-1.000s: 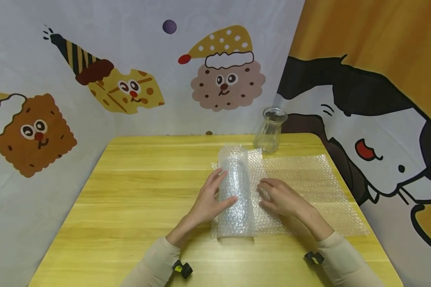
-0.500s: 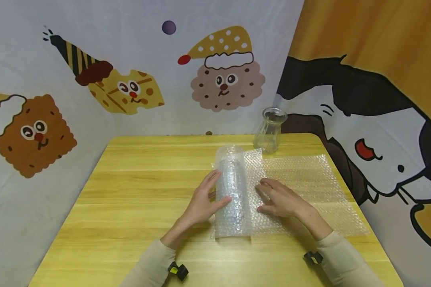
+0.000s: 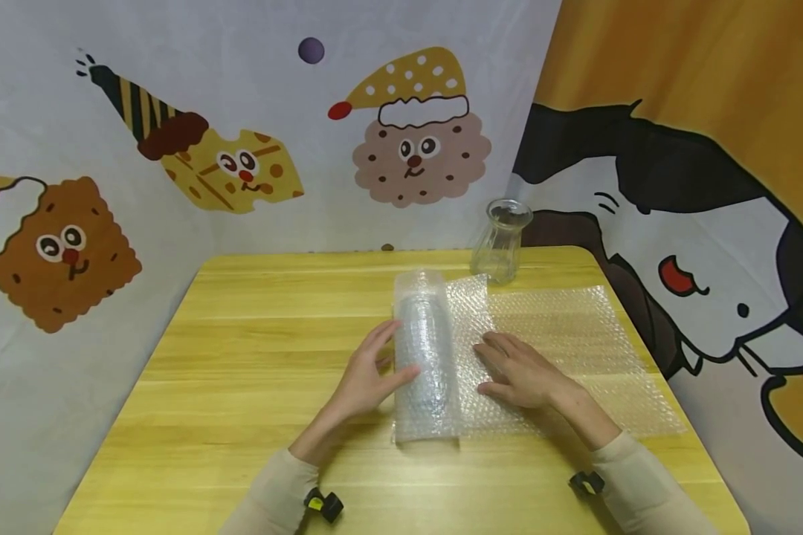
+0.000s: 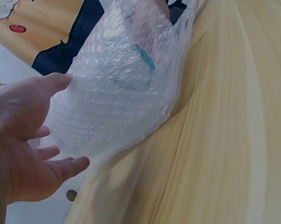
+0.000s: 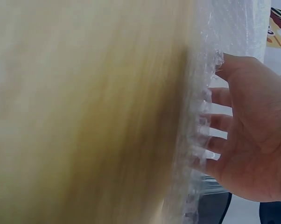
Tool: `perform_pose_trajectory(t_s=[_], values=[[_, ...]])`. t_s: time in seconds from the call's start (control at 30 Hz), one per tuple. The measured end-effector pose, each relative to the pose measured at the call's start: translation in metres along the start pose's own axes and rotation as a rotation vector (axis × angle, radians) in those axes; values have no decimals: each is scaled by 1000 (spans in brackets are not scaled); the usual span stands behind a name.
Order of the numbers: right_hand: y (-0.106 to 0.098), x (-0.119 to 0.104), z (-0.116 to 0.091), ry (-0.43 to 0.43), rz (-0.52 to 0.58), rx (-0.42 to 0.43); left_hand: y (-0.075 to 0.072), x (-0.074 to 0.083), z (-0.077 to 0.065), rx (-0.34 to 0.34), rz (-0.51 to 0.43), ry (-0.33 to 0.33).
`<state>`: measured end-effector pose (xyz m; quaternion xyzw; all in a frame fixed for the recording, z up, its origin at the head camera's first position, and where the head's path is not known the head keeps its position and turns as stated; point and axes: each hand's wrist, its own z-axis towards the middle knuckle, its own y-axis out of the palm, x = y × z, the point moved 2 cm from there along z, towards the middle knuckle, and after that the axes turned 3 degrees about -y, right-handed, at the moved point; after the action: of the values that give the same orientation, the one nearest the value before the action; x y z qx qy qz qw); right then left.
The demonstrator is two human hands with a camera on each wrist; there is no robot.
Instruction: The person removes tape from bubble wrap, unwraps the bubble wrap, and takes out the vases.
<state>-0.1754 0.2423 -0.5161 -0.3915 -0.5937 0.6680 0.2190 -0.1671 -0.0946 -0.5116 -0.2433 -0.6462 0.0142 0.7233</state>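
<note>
A tube-shaped bundle of bubble wrap [image 3: 425, 357] lies lengthwise on the table, and whatever is inside is blurred by the layers. My left hand [image 3: 368, 375] is at its left side, thumb on the wrap and fingers spread along the edge. In the left wrist view, that hand's fingers [image 4: 73, 169] are loosely extended, and a teal patch shows through the wrap. From the bundle, a flat sheet of bubble wrap [image 3: 575, 319] runs to the right. My right hand [image 3: 525, 371] rests on this sheet just right of the bundle, with fingertips touching it.
A clear glass vase [image 3: 498, 245] with a flared rim stands at the table's back edge, behind the sheet. The wooden table [image 3: 254, 357] has a cartoon-printed cloth [image 3: 254, 44] hanging behind it and at the sides.
The bundle has rolled a little to the left, and my left hand has moved left with it. My right hand has stayed nearly in place on the sheet.
</note>
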Motion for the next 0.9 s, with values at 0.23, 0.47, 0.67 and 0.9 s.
perform_pose_trajectory(t_s=[0.23,0.47,0.67,0.9], values=[[1,0,-1,-12,-18,1,-8,-7,-5,0,-9,-27],[0,-1,-1,-18,-21,5,-17,-8,-9,13,60,-37],[0,-2,-1,-21,-11,7,-18,10,-9,72,178,74],[0,-2,0,-17,10,9,2,46,2,93,359,153]])
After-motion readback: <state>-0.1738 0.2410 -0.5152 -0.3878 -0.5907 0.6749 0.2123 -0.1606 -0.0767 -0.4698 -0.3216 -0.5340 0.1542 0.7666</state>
